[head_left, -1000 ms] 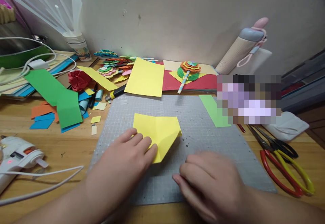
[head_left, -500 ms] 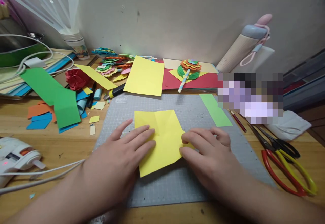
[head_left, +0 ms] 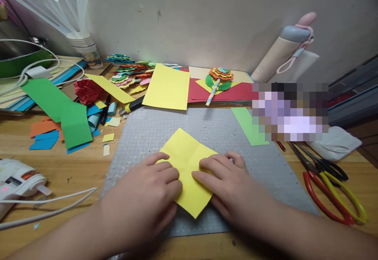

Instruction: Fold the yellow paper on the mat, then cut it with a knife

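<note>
Left hand (head_left: 158, 187) lies over the left side of the yellow sheet (head_left: 186, 169), fingers curled, can't tell if it's pinching. The sheet's on the grey cutting mat (head_left: 138, 134) and has just swung round into a diamond, one corner aimed at the mat's near edge, so I'd call it reoriented and steadied from both sides. Right hand (head_left: 228, 181) has come further onto it, fingers on top, grip unclear, hands apart

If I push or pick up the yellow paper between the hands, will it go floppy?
The yellow paper looks thin, so it will probably feel light and bend easily. Its faint creases may make it fold there first. Lying on the cutting mat, it should slide rather than roll.
</note>
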{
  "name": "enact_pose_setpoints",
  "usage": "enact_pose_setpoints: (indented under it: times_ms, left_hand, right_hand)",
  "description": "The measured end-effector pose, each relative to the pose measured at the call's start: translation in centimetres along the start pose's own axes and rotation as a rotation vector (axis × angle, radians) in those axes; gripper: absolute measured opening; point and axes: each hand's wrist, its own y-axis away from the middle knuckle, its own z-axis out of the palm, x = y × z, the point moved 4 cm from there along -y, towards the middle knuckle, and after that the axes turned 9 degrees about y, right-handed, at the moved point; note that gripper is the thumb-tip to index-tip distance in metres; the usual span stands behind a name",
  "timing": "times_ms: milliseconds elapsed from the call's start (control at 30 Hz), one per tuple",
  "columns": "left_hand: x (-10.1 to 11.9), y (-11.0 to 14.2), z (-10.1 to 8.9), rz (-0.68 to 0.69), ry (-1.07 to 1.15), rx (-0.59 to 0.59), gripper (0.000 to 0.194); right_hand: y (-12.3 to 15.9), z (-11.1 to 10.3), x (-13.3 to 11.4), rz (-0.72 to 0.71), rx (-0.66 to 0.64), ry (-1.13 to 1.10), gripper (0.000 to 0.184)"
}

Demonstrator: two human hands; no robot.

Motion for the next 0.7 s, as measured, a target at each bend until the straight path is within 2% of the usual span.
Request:
enact_pose_setpoints:
  times_ms: [133, 233, 433, 533, 700]
  left_hand:
    - [-0.3, -0.3, 0.3, -0.089, 0.003, -0.003, 0.023]
    - [-0.6, -0.4, 0.4, -0.114, 0.015, 0.010, 0.030]
    - [-1.3, -0.5, 0.3, -0.173, 0.130, 0.097, 0.032]
    - [-1.4, -0.5, 0.2, -0.165, 0.127, 0.093, 0.033]
    - [-1.5, -0.6, -0.3, -0.111, 0.064, 0.107, 0.030]
  right_hand:
    - [-0.2, 0.3, 0.3, 0.022, -0.056, -0.087, 0.027]
    - [-0.4, 0.2, 0.5, 0.039, -0.053, -0.147, 0.026]
    - [-0.7, 0.2, 0.8, 0.076, -0.062, -0.232, 0.034]
    - [-0.6, 0.3, 0.8, 0.071, -0.080, -0.219, 0.034]
    - [-0.5, 0.1, 2.1, 0.130, 0.026, -0.114, 0.045]
